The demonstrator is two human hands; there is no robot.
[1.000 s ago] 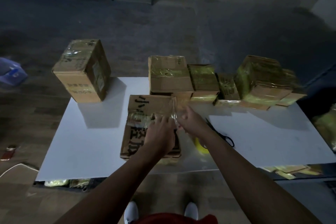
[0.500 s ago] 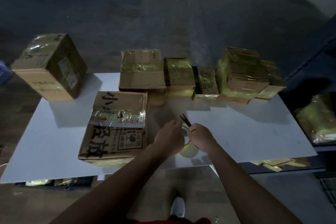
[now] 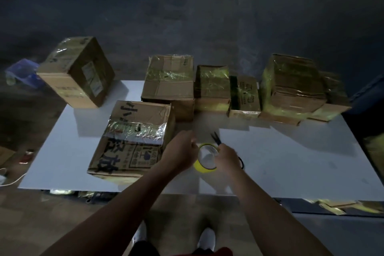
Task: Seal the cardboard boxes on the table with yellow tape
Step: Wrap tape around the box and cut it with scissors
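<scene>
Off the printed box [image 3: 133, 139] now: left hand [image 3: 179, 153] grips one tape roll [image 3: 202, 169], right hand [image 3: 227, 159] one scissors [image 3: 216, 139].

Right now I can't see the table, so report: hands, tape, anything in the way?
Left hand grips yellow tape roll; right hand holds scissors beside it. Near box has one tape band across. Nothing blocking roll from box.

One wide-angle camera, worn on the person's head, looks forward and steeply down from standing height. The white worktop [image 3: 291, 162] spans the middle of the view, near the lens. The left hand [image 3: 178, 151] and right hand [image 3: 227, 158] enter from 6 o'clock. Dark floor [image 3: 207, 27] lies toward 12 o'clock, and white shoes [image 3: 205, 239] show at 6 o'clock.
</scene>
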